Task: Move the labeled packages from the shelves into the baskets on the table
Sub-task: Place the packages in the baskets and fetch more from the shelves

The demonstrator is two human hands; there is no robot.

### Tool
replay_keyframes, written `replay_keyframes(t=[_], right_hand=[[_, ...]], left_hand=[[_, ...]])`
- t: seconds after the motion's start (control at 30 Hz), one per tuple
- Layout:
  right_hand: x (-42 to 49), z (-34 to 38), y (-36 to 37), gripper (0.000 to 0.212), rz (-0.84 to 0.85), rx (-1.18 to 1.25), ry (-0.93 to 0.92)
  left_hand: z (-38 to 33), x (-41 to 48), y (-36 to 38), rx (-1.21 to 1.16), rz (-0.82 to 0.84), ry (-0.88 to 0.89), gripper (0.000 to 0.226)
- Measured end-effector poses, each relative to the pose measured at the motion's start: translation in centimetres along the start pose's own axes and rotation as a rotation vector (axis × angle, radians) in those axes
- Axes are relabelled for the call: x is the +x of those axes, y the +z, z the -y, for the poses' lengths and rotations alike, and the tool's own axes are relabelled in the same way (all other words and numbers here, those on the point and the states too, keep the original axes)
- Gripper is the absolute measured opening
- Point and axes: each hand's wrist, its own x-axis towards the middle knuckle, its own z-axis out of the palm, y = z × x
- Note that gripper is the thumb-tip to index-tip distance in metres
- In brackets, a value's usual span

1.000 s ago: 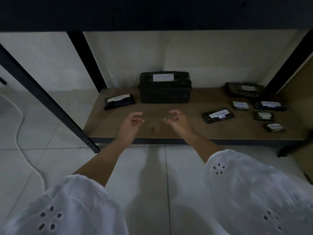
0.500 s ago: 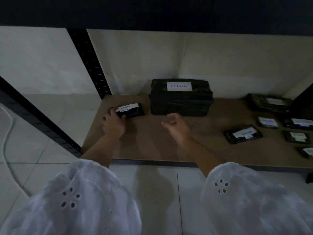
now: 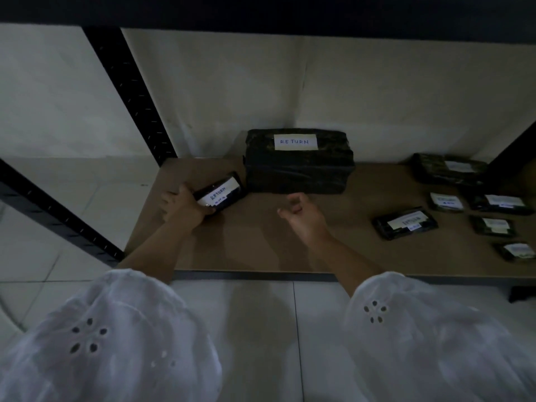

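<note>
On the low wooden shelf (image 3: 261,245) my left hand (image 3: 182,208) grips the near end of a small flat black package (image 3: 222,191) with a white "RETURN" label, tilted up off the board. Just right of it stands a large black wrapped box (image 3: 298,166) labelled "RETURN". My right hand (image 3: 301,219) hovers in front of that box with loosely curled fingers and holds nothing. Another flat labelled package (image 3: 406,223) lies further right. No basket is in view.
Several small labelled black packages (image 3: 493,201) lie at the shelf's right end. Black metal uprights (image 3: 130,91) frame the shelf at left, a dark upper shelf edge (image 3: 261,13) overhangs. White tiled floor lies below, with a pale cable at far left.
My left hand reached left to the small package, closed on it and tilted its far end up. My right hand has stayed near the big box. The view moved closer.
</note>
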Motion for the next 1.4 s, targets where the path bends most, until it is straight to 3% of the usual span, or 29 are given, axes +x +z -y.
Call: replay_keyframes(t=[0.13, 0.33, 0.53, 0.67, 0.73, 0.9, 1.07, 1.23, 1.4], right_hand=[[-0.9, -1.4, -1.8, 0.037, -0.008, -0.023, 0.014], [-2.2, -4.6, -8.1, 0.038, -0.116, -0.055, 0.071], [-3.3, -7.7, -15.3, 0.038, -0.217, -0.206, 0.145], [-3.3, -8.7, -17.5, 0.057, -0.286, -0.542, 0.259], [-2.9, -9.1, -18.2, 0.065, -0.296, -0.568, 0.299], [-1.6, -10.4, -19.0, 0.089, -0.128, -0.422, 0.365], [-2.3, -9.6, -19.9, 0.104, -0.228, -0.291, 0.441], [-7.3, -6.4, -21.8, 0.054, -0.289, 0.205, 0.608], [-13.9, -0.1, -25.5, 0.036, -0.284, 0.599, 0.738]], left_hand=[[-0.4, -3.2, 0.7, -0.334, 0.004, 0.205, 0.056], [-2.9, -9.3, 2.7, -0.728, 0.098, 0.173, 0.053], [-5.7, -13.0, 5.2, -0.698, 0.473, 0.194, 0.047], [-9.1, -14.0, 6.5, -0.707, 0.540, 0.163, 0.044], [-10.3, -14.4, 7.0, -0.688, 0.552, 0.168, 0.042], [-11.9, -15.0, 8.0, -0.676, 0.593, 0.151, 0.045], [-12.3, -15.7, 7.5, -0.675, 0.596, 0.130, 0.043], [-12.8, -19.9, 3.0, -0.708, 0.606, 0.052, 0.038], [-15.2, -25.7, -3.7, -0.733, 0.662, -0.022, 0.043]])
